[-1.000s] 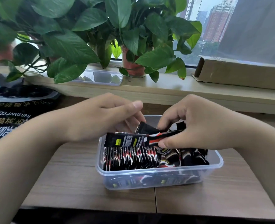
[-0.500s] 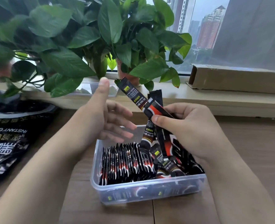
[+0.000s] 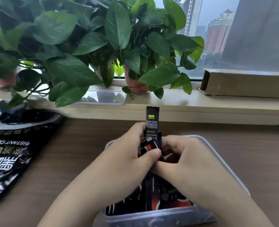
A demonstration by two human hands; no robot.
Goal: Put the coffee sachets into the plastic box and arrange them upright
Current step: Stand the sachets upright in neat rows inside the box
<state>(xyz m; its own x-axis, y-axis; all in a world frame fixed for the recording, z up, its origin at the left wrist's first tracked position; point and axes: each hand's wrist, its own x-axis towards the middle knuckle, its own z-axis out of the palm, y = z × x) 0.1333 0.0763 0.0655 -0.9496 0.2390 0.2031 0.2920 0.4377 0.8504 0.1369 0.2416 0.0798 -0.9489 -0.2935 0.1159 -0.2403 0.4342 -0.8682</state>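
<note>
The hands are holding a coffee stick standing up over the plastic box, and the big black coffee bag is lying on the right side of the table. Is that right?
Not quite. The head view shows the big black coffee bag lying on the left side of the table, not the right. The rest is right: the left hand and right hand hold a coffee sachet upright over the plastic box.

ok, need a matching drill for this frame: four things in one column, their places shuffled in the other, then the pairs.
Things:
1. raised sachet
2. big coffee bag
3. cardboard box
4. clear lid

Places:
A. on the windowsill, far right
B. lying on the table, left side
C. upright, pinched by the left hand and right hand over the plastic box
D. on the windowsill, under the plant leaves

Pairs: 1-C, 2-B, 3-A, 4-D
</note>
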